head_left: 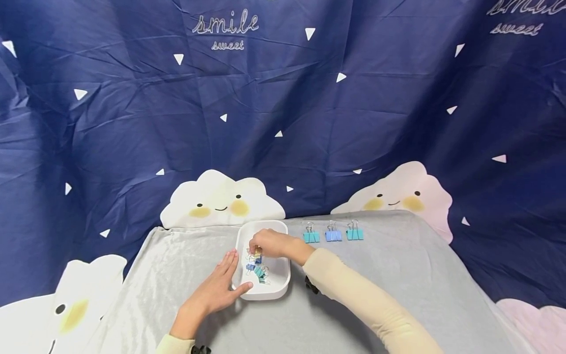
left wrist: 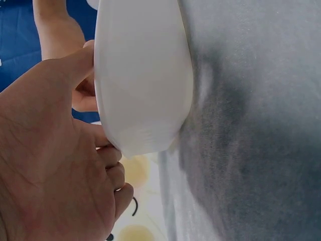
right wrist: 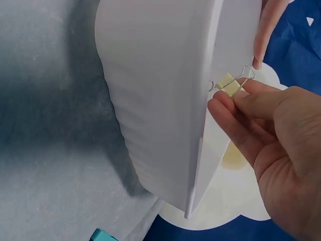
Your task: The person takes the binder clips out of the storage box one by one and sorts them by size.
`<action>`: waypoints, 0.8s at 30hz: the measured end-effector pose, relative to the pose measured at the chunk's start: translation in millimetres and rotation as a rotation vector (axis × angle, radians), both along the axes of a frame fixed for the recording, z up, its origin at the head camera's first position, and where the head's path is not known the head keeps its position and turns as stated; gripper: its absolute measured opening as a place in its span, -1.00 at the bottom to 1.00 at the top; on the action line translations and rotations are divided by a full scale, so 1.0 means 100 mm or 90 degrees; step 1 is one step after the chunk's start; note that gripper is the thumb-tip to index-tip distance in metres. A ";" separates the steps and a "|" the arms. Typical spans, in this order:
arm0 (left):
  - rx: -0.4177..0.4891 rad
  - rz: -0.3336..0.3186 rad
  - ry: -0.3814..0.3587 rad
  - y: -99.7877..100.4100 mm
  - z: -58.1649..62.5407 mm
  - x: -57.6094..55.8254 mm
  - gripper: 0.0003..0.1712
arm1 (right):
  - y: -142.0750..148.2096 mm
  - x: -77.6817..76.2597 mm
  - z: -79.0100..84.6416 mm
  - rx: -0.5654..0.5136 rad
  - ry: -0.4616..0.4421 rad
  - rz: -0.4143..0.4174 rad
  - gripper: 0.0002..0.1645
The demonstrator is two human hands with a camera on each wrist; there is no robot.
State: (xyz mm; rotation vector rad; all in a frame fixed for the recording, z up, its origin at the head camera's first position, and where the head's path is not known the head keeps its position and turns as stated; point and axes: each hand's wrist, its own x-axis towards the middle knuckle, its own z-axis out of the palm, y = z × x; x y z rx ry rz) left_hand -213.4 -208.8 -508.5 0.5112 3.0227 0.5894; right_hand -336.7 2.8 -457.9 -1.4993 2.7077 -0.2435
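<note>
A white plastic bin (head_left: 282,290) holds several small binder clips; teal clips (head_left: 261,273) and a blue clip (head_left: 250,267) lie on its floor. My right hand (head_left: 271,243) reaches in over the right rim. In the right wrist view, the thumb and fingers of that hand (right wrist: 286,135) pinch a small pale yellow binder clip (right wrist: 229,85) with silver wire handles. My left hand (head_left: 216,285) spreads around the near left corner of the bin, fingers along the left side, thumb at the front rim. The left wrist view shows this hand (left wrist: 60,150) against the bin's rim.
Right of the bin, a row of larger binder clips stands on the grey cloth (head_left: 398,275): a teal clip (head_left: 311,237), a blue clip (head_left: 333,236) and another teal clip (head_left: 355,234). A dark blue curtain (head_left: 265,98) with clouds hangs behind the table.
</note>
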 end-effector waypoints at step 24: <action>0.021 0.009 -0.012 0.02 0.03 0.02 0.17 | 0.44 0.00 0.15 -0.154 -0.005 -0.004 -0.88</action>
